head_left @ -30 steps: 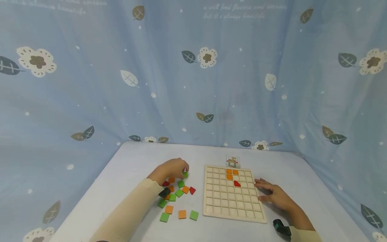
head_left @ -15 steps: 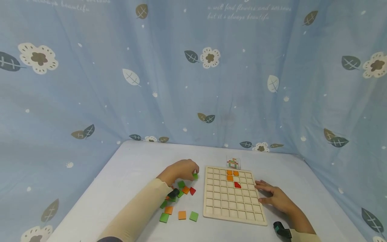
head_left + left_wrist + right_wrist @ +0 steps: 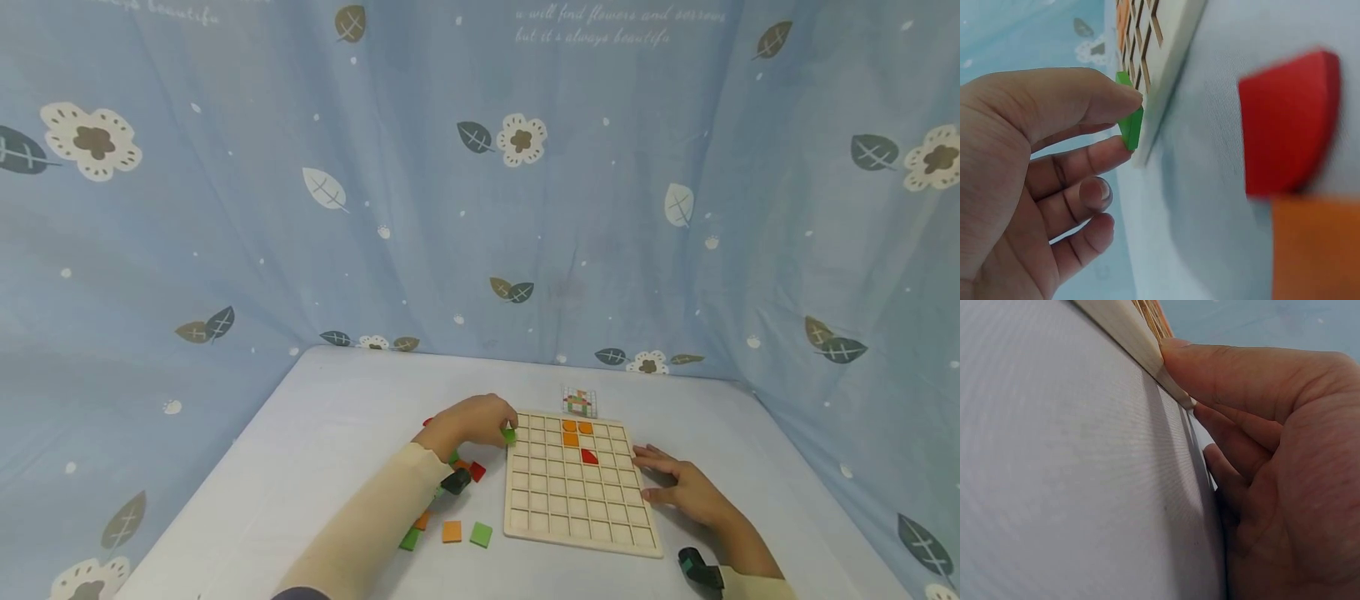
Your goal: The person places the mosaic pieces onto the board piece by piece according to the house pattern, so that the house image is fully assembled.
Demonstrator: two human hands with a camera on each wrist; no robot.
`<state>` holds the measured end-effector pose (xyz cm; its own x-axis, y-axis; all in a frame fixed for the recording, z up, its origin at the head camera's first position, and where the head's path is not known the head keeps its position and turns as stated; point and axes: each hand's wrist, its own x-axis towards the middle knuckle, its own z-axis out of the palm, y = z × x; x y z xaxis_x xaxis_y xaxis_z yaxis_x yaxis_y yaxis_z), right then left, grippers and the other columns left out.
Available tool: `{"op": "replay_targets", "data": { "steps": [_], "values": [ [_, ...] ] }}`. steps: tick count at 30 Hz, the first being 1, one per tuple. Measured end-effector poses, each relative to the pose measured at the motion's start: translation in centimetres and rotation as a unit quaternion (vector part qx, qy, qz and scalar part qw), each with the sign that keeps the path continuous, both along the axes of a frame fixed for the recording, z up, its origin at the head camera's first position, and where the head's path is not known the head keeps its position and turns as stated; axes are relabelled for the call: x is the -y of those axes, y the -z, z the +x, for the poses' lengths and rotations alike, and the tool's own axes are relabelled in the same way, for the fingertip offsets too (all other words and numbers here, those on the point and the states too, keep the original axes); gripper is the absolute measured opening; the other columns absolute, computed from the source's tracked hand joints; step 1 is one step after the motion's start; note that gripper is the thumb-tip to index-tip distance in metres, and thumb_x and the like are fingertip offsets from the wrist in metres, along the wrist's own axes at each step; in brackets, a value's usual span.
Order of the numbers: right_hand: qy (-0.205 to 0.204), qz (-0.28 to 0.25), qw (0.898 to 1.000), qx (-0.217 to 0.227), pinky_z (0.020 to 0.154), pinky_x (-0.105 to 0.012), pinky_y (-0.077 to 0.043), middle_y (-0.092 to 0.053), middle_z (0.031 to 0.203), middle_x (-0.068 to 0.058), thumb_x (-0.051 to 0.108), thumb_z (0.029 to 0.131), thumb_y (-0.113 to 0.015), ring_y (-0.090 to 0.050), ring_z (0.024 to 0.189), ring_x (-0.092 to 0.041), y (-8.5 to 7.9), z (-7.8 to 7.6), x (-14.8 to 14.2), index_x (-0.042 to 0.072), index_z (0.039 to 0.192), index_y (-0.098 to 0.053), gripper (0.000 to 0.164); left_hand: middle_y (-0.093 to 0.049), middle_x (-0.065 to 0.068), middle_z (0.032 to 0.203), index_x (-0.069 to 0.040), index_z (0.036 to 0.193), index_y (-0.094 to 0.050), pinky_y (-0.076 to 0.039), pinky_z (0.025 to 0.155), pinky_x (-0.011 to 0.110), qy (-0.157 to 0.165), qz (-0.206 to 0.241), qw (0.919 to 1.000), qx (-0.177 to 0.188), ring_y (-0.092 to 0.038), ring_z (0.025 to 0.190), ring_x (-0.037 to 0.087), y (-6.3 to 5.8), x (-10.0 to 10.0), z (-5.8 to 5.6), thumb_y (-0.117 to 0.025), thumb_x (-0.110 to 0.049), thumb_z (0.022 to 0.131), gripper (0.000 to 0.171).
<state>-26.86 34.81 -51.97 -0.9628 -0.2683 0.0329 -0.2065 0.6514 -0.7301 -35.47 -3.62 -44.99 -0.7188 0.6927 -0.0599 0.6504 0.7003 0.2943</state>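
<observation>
Between thumb and fingertips, my left hand [image 3: 480,419] pinches a green square tile [image 3: 1130,119]. In the head view that tile overlaps the left edge of a pale wooden grid board [image 3: 555,525], near its far left corner. The board carries two orange round pieces [image 3: 577,427], an orange square tile [image 3: 571,440] and a red quarter-circle piece [image 3: 589,457]. My right hand [image 3: 678,485] rests along the board's right edge, fingers spread and relaxed. Its thumb touches the rim in the right wrist view, where the other fingertips are partly hidden.
Loose orange and green tiles lie left of the board, partly hidden by the left forearm; an orange tile [image 3: 452,532] and a green tile [image 3: 482,534] sit nearest it. A red piece [image 3: 1291,125] lies below the left hand. A small pattern card [image 3: 579,402] lies behind the board.
The left hand has moved right with the green tile, from the loose pieces to the board's left edge. The right hand has stayed at the board's right edge.
</observation>
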Motion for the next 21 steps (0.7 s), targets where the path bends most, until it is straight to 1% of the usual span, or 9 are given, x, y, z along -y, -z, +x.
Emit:
{"op": "replay_targets", "data": {
  "steps": [5, 13, 17, 21],
  "values": [
    [-0.002, -0.007, 1.0, -0.003, 0.105, -0.067, -0.016, -0.043, 0.146, -0.017, 0.027, 0.074, -0.081, -0.021, 0.14, -0.046, -0.2, 0.1, 0.1, 0.003, 0.128, -0.063, 0.061, -0.06, -0.012, 0.083, -0.019, 0.107, -0.074, -0.045, 0.068, 0.024, 0.013, 0.001, 0.9999, -0.002, -0.051, 0.073, 0.008, 0.2, -1.5, 0.0, -0.073, -0.016, 0.085, 0.022],
    [-0.002, -0.009, 1.0, -0.003, 0.105, -0.067, -0.016, -0.043, 0.146, -0.017, 0.027, 0.074, -0.082, -0.021, 0.139, -0.046, -0.3, 0.2, 0.2, 0.003, 0.127, -0.063, 0.062, -0.06, -0.012, 0.086, -0.019, 0.11, -0.073, -0.045, 0.07, 0.024, 0.014, -0.021, 0.9997, -0.001, -0.053, 0.077, 0.008, 0.3, -3.7, 0.2, -0.076, -0.019, 0.083, 0.026],
    [-0.001, -0.009, 1.0, -0.002, 0.105, -0.066, -0.015, -0.042, 0.147, -0.017, 0.028, 0.074, -0.082, -0.02, 0.14, -0.046, -0.4, 0.1, 0.1, 0.003, 0.128, -0.063, 0.063, -0.06, -0.012, 0.086, -0.02, 0.109, -0.072, -0.046, 0.072, 0.025, 0.028, -0.032, 0.9991, -0.009, -0.053, 0.078, 0.007, 0.2, -4.8, 0.4, -0.075, -0.019, 0.084, 0.025],
    [-0.003, -0.017, 1.0, 0.0, 0.106, -0.066, -0.015, -0.041, 0.147, -0.016, 0.028, 0.074, -0.082, -0.019, 0.14, -0.045, -0.2, 0.1, 0.0, 0.003, 0.128, -0.063, 0.062, -0.063, -0.012, 0.091, -0.019, 0.111, -0.072, -0.047, 0.076, 0.025, 0.038, -0.036, 0.9985, -0.014, -0.054, 0.08, 0.004, 0.0, -5.7, 0.7, -0.075, -0.021, 0.085, 0.027]
  ]
}}
